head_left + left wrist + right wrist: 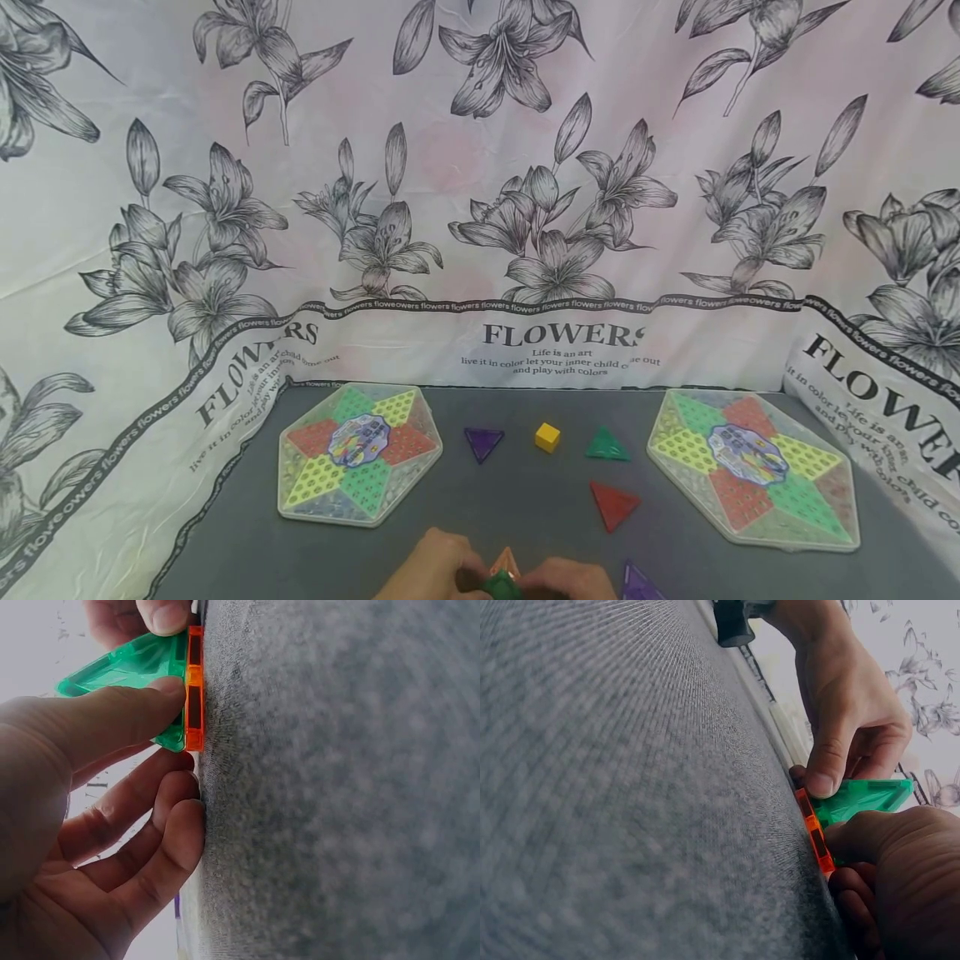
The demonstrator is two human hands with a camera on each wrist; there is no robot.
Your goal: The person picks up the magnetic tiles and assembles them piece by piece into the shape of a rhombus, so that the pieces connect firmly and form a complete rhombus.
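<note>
Both hands are together at the near edge of the head view, over a green translucent triangle tile [504, 585]. The left hand [435, 568] pinches one lower corner of it with the thumb in front, as seen in the left wrist view. At the other corner, the right hand [919, 855] pinches it with its thumb. An orange translucent tile [195, 690] lies on the grey surface, seen edge-on, along the base of the green triangle tile. The green tile stands up from it; whether the edges are fully joined I cannot tell. Fingertips behind the tiles are partly hidden.
Ahead lie a purple triangle [483, 443], a yellow cube [547, 437], a green triangle [608, 444] and a red triangle [613, 505]. Another purple triangle [640, 582] is beside the right hand. Hexagonal game boxes stand left [311, 475] and right [806, 525]. Flowered cloth [450, 167] hangs behind.
</note>
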